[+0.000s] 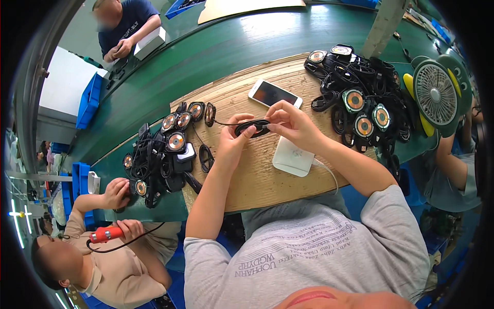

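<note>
A coiled black cable (253, 127) is held between my two hands above the cardboard sheet. My left hand (231, 136) grips the coil's left side, with the thumb pressed on it. The fingers of my right hand (290, 123) pinch the coil's right end. From the coil a lead runs left to a round charging puck (210, 114) with a copper-coloured coil, which stands on edge beside my left hand. Beyond my right hand lies a white phone (275, 94) with a dark screen. A white square pad (292, 157) with a white cable sits below my right wrist.
Black-cabled chargers are heaped at left (175, 141) and right (355, 100) of the cardboard (247, 190). A green fan (435, 92) stands far right, near a metal post (385, 28). At left, a co-worker holds a red tool (107, 234); another person sits across the green belt (226, 54).
</note>
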The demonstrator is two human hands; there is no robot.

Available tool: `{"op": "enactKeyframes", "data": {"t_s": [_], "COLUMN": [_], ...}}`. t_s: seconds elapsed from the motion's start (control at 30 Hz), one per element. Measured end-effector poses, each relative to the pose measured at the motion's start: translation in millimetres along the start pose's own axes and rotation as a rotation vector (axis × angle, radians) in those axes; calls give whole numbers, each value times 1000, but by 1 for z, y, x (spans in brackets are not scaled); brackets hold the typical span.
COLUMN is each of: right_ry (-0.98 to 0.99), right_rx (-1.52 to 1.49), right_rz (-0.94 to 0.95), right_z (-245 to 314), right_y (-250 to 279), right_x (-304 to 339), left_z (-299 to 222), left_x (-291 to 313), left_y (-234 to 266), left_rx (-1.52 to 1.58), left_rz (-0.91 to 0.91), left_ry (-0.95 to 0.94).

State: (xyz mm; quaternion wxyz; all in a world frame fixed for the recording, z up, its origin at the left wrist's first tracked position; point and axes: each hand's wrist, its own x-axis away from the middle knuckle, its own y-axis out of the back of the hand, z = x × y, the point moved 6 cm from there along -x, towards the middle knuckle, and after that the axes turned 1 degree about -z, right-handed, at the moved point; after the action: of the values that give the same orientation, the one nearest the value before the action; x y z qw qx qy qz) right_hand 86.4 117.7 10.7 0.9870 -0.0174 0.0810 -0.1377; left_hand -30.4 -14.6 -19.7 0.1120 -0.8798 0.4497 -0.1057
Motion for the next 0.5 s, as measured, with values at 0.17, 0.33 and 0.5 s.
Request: {"op": "enactKeyframes", "data": {"t_s": [0.17, 0.33, 0.5], "right_ry": [9, 19, 35], "right_rx": [-42, -147, -38], "right_rz": [11, 57, 54], "right_z": [-8, -22, -20], "right_y": [1, -2, 1], "right_x": [-3, -7, -4], "left_z": [1, 2, 6], "left_x": [3, 5, 4], "left_y": [0, 0, -17], "left_rx": [79, 154, 363], "left_rz": [-35, -17, 172], "left_ry": [-95, -184, -74]}}
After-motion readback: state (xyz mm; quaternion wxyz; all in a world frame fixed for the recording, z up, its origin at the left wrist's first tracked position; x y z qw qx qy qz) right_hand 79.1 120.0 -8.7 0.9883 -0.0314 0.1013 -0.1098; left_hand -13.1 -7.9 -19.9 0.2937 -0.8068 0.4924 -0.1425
